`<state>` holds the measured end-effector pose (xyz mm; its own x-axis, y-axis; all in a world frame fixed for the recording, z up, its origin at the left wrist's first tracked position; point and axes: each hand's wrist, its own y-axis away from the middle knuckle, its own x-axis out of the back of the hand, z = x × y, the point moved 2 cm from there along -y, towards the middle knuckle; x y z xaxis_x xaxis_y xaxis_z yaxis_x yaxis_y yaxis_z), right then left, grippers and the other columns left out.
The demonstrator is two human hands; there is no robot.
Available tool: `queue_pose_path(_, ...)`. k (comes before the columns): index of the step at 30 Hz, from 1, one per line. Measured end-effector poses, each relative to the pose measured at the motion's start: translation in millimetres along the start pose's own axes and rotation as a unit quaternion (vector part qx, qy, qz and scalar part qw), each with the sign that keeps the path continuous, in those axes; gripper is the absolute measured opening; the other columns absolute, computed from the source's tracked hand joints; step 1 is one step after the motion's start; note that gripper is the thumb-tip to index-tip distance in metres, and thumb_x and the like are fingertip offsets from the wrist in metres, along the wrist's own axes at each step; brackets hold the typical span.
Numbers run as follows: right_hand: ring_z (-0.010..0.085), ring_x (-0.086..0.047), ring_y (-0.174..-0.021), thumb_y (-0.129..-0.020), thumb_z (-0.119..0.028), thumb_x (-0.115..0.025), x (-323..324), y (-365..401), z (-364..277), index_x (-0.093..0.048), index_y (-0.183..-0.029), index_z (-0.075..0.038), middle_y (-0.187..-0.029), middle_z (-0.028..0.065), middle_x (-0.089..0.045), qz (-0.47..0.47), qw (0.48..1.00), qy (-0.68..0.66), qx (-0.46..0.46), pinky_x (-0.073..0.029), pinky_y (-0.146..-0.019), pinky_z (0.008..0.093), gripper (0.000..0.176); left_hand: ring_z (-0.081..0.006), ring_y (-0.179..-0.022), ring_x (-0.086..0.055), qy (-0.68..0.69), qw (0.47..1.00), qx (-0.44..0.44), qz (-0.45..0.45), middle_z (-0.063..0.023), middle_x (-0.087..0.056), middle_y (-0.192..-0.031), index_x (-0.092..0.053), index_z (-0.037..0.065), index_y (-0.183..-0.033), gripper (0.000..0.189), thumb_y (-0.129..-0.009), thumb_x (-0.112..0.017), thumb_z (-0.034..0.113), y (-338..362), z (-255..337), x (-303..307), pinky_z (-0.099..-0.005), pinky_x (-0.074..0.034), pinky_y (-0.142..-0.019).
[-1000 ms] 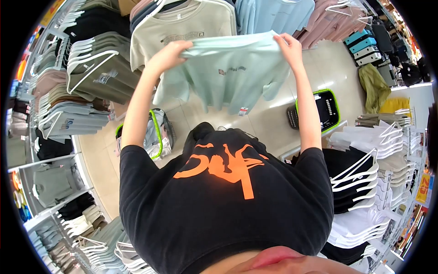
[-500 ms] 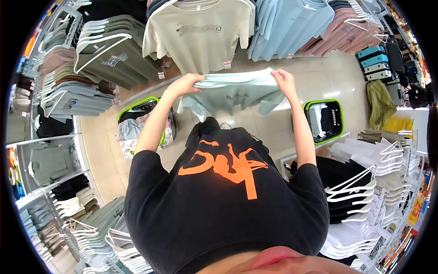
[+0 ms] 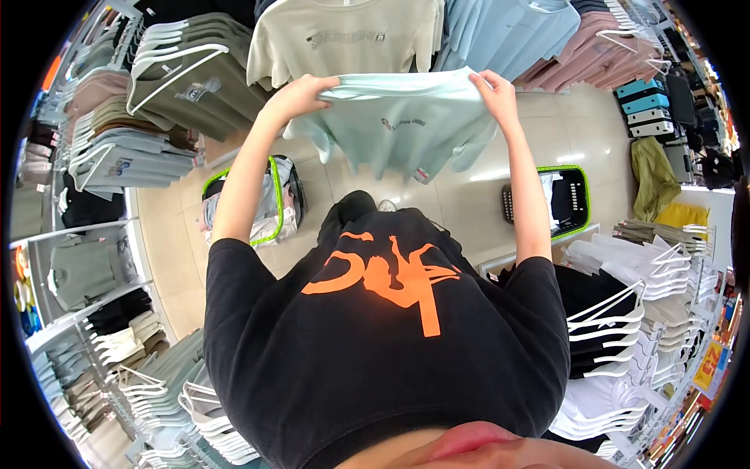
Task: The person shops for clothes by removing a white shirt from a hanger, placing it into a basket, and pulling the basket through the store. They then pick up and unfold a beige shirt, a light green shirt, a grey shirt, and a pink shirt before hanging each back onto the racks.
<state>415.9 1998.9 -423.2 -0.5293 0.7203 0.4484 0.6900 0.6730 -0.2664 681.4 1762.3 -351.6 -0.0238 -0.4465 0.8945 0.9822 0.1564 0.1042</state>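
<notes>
A pale mint-green T-shirt (image 3: 398, 137) hangs stretched out between my two hands. My left hand (image 3: 301, 98) pinches its upper edge at the left end, and my right hand (image 3: 496, 98) grips the same edge at the right end. On the shirt's front is a small dark print, and a white and red tag hangs near its lower hem. Just beyond it, a beige T-shirt (image 3: 344, 43) hangs at the front of a rack, beside light blue T-shirts (image 3: 508, 39).
On the floor at the left stands a basket with a green rim (image 3: 279, 199), holding folded clothes. Another green-rimmed basket (image 3: 587, 202) at the right holds something white and black. Racks with white hangers (image 3: 605, 344) and olive shirts (image 3: 183, 86) surround me. Suitcases (image 3: 647, 105) stand at the far right.
Both hands have risen and moved away from my body with the mint-green T-shirt. The shirt now hangs more fully open, showing its print and tag.
</notes>
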Motion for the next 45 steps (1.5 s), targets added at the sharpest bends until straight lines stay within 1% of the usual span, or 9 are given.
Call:
queue_pose_path(4,0.0049,-0.042,-0.058,-0.079,-0.03,-0.06,-1,11,-6,-0.06,-0.076,-0.002,-0.056,0.0026,-0.052,0.014,0.999,-0.039,-0.003,-0.037,-0.053,0.0226,0.028,-0.0316,-0.063,-0.053,0.044,0.996,-0.025,0.069,-0.0164,-0.054,-0.069,-0.05,0.001,-0.084,0.023,-0.067,-0.065,0.007,12,18,1,-0.0321,-0.043,-0.059)
queue_pose_path(8,0.0031,-0.036,-0.06,-0.084,-0.022,-0.056,-21,45,-16,-0.053,-0.067,-0.002,-0.059,-0.0052,-0.044,0.046,0.985,-0.162,0.034,-0.033,-0.053,0.0206,0.026,-0.0116,-0.058,-0.05,0.169,0.963,-0.002,0.21,-0.0081,-0.055,-0.065,-0.056,0.0,-0.081,0.02,-0.069,-0.068,0.012,25,52,-32,-0.0264,-0.042,-0.057)
queue_pose_path(11,0.0051,-0.047,-0.068,-0.085,-0.019,-0.053,-46,94,-51,-0.053,-0.075,-0.003,-0.064,-0.0019,-0.051,-0.02,0.954,-0.271,-0.127,-0.039,-0.06,0.0228,0.019,-0.0121,-0.064,-0.053,0.247,0.954,0.0,0.168,-0.0108,-0.058,-0.072,-0.057,0.0,-0.086,0.025,-0.069,-0.068,0.014,25,88,-89,-0.0252,-0.044,-0.061)
queue_pose_path(12,0.006,-0.047,-0.069,-0.085,-0.017,-0.052,-66,109,-49,-0.054,-0.077,-0.002,-0.066,-0.0002,-0.052,-0.004,0.956,-0.29,-0.039,-0.04,-0.061,0.0234,0.017,-0.011,-0.066,-0.053,0.224,0.962,-0.016,0.154,-0.0111,-0.058,-0.074,-0.057,0.0,-0.087,0.025,-0.069,-0.068,0.013,25,101,-109,-0.0254,-0.043,-0.062)
queue_pose_path(17,0.0058,-0.043,-0.068,-0.087,-0.02,-0.047,-105,191,-57,-0.049,-0.08,-0.002,-0.07,0.0009,-0.049,0.074,0.892,-0.367,-0.253,-0.038,-0.061,0.0228,0.019,-0.0112,-0.055,-0.038,0.36,0.93,0.011,0.078,-0.0127,-0.051,-0.064,-0.05,-0.001,-0.08,0.021,-0.069,-0.063,0.011,43,137,-156,-0.0285,-0.037,-0.05)
queue_pose_path(24,0.0072,-0.045,-0.067,-0.088,-0.022,-0.045,-108,218,-37,-0.05,-0.083,-0.002,-0.072,0.0029,-0.052,0.018,0.912,-0.3,-0.278,-0.038,-0.06,0.0241,0.021,-0.0231,-0.059,-0.05,0.354,0.935,0.02,0.022,-0.0142,-0.056,-0.073,-0.053,0.001,-0.095,0.026,-0.074,-0.062,0.015,55,141,-175,-0.0307,-0.041,-0.057)
queue_pose_path(33,0.0086,-0.045,-0.065,-0.088,-0.02,-0.043,-109,227,-44,-0.047,-0.09,-0.002,-0.07,0.0039,-0.05,0.065,0.903,-0.326,-0.271,-0.037,-0.059,0.0246,0.019,-0.0247,-0.072,-0.055,0.355,0.934,0.048,-0.006,-0.015,-0.057,-0.083,-0.048,0.0,-0.094,0.038,-0.066,-0.068,0.016,60,131,-183,-0.0318,-0.043,-0.064)
queue_pose_path(37,0.0098,-0.046,-0.063,-0.087,-0.016,-0.046,-99,228,-65,-0.048,-0.09,-0.002,-0.068,0.0045,-0.051,-0.018,0.921,-0.292,-0.257,-0.039,-0.059,0.0255,0.014,-0.0297,-0.088,-0.057,0.396,0.917,-0.004,0.053,-0.0149,-0.058,-0.09,-0.05,0.0,-0.098,0.042,-0.063,-0.069,0.012,61,137,-182,-0.0358,-0.044,-0.077)
queue_pose_path(45,0.012,-0.057,-0.074,-0.077,-0.004,-0.057,-107,204,-111,-0.06,-0.084,0.0,-0.081,0.0064,-0.061,-0.133,0.968,-0.189,-0.093,-0.043,-0.069,0.0243,0.009,-0.0319,-0.083,-0.058,0.415,0.897,0.041,0.146,-0.017,-0.058,-0.088,-0.052,0.0,-0.097,0.031,-0.067,-0.06,0.002,78,101,-185,-0.0331,-0.046,-0.068)
